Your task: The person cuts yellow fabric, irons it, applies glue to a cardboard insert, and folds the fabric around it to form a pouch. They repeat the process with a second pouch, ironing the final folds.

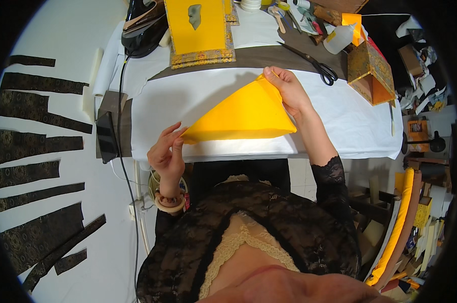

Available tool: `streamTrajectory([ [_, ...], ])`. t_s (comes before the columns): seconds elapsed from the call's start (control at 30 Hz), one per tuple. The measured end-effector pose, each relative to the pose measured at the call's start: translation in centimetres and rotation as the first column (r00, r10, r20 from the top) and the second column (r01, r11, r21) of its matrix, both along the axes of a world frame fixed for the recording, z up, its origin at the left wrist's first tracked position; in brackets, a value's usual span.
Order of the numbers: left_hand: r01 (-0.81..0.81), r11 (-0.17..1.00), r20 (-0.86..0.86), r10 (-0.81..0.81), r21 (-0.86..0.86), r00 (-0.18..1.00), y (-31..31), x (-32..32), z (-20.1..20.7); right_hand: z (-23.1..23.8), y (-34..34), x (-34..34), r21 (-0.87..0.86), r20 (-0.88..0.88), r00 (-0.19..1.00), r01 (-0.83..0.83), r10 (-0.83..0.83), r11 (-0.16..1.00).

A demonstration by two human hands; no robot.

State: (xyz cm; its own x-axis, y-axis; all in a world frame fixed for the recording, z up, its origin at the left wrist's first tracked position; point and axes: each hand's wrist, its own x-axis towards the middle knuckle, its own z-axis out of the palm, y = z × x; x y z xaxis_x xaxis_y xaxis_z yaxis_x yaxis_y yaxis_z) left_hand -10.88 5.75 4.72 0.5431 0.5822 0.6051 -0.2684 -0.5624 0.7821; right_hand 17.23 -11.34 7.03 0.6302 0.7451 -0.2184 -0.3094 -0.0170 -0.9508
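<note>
A piece of yellow cloth [241,113] is stretched between my two hands above the white-covered table, making a roughly triangular shape. My left hand [169,152] pinches its lower left corner between thumb and fingers. At the upper right corner, my right hand [285,87] grips the cloth with the thumb on top. The cloth's lower right corner hangs free beside my right wrist. Beyond it stands a yellow panel [198,35] with a patterned brocade base and a grey irregular patch. Black scissors [317,65] lie to the right of my right hand.
A brocade-covered box [371,73] lies at the table's right, near a translucent bottle [338,39]. An iron [142,30] stands at the back left; its black cord runs down past a phone-like dark slab [106,136]. Dark patterned fabric strips [29,171] hang at the left.
</note>
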Motion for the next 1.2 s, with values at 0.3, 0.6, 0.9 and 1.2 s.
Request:
streamTrajectory([
  [0.3,0.012,0.999,0.027,-0.013,0.035,1.000,-0.1,0.0,-1.0,1.1,-0.3,-0.3,-0.107,-0.117,0.993,0.013,-0.026,0.994],
  [0.6,0.006,0.996,0.025,-0.008,0.090,1.000,0.0,0.0,-1.0,1.4,0.4,0.0,-0.059,-0.232,0.967,-0.118,0.101,0.991],
  [0.9,-0.131,0.961,0.000,0.135,0.244,0.991,-0.9,0.1,0.0,1.6,0.0,0.0,-0.040,-0.200,0.978,-0.070,0.061,0.997],
  [1.2,-0.111,0.955,-0.033,0.125,0.275,0.992,-0.8,-0.1,0.3,1.6,-0.3,0.8,-0.062,-0.145,0.982,-0.133,0.122,0.989],
])
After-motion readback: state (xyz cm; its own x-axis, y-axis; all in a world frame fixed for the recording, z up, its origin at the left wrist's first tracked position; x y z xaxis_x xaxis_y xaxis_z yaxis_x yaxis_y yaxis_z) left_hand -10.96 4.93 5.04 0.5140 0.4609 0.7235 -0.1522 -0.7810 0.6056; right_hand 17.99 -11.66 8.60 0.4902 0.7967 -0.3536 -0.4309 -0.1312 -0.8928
